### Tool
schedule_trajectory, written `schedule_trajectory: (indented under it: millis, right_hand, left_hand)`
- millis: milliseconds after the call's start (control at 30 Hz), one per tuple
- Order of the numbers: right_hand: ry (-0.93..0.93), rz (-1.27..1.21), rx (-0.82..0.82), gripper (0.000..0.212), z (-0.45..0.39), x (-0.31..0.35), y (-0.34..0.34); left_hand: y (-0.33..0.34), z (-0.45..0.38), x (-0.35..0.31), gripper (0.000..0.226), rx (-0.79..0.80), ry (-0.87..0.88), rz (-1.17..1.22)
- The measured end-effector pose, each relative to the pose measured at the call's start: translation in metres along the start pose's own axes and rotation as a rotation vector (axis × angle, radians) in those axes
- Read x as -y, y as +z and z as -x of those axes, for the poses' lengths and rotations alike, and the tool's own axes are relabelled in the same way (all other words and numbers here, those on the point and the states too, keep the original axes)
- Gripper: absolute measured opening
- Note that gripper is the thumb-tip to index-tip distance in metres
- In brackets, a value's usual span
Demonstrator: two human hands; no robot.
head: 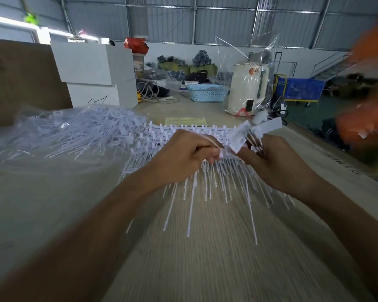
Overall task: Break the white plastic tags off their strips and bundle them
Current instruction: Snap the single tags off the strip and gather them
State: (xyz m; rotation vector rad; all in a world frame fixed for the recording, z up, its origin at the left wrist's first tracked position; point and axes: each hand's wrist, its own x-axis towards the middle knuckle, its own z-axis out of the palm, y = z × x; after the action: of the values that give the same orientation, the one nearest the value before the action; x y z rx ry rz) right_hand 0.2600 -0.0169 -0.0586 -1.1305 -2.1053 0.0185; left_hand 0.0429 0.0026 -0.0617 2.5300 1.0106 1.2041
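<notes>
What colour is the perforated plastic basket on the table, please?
Light blue plastic basket, best seen in the head view.

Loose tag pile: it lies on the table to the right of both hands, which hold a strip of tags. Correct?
Not quite. The head view shows the loose tag pile on the table to the left of the hands. The left hand and right hand do hold a strip of tags.

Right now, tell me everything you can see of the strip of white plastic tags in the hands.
The strip of white plastic tags is a comb-like white moulding: rows of small heads along a spine, thin stems fanning down toward the camera over the pale wooden table. It looks like glossy plastic, partly blurred. The left hand pinches it at the middle; the right hand holds several flat rectangular tags raised above the fingers.
</notes>
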Motion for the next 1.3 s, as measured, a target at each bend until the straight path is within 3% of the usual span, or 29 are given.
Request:
schedule_trajectory:
  millis: [100, 167, 267, 433, 500, 667, 833, 967, 1233, 1300]
  right_hand:
    - [0.157, -0.402, 0.092, 0.043, -0.001, 0.003, 0.001]
    - [0.292, -0.667, 0.200, 0.032, 0.001, 0.002, -0.003]
    - [0.371, -0.724, 0.272, 0.021, 0.001, -0.003, -0.005]
    - [0.561, -0.890, 0.149, 0.024, -0.005, -0.007, -0.006]
    - [0.583, -0.892, 0.104, 0.014, -0.006, -0.010, -0.010]
    - [0.462, -0.762, 0.165, 0.021, -0.002, -0.003, -0.002]
    - [0.339, -0.605, 0.096, 0.016, 0.001, 0.006, 0.013]
    - [0.340, -0.580, 0.037, 0.026, -0.002, 0.005, 0.015]
    - [0.341, -0.626, 0.061, 0.008, 0.000, 0.005, 0.014]
    - [0.353, -0.643, 0.073, 0.024, 0.000, 0.003, 0.011]
  left_hand:
    - [-0.002, -0.001, 0.000, 0.018, -0.009, -0.021, -0.002]
    - [-0.003, 0.000, 0.000, 0.024, -0.007, -0.021, -0.021]
    - [-0.002, 0.002, 0.001, 0.025, 0.013, -0.027, -0.032]
    - [0.000, 0.002, 0.001, 0.021, 0.048, 0.038, -0.085]
    - [0.000, 0.002, 0.002, 0.021, 0.051, 0.030, -0.058]
    - [0.005, 0.002, 0.000, 0.027, 0.031, 0.027, -0.051]
    - [0.010, 0.003, -0.001, 0.031, -0.043, -0.070, 0.070]
    - [0.013, 0.002, -0.001, 0.033, -0.084, -0.094, 0.093]
    - [0.014, 0.003, 0.000, 0.034, -0.072, -0.070, 0.091]
    - [0.014, 0.003, 0.000, 0.033, -0.082, -0.070, 0.104]
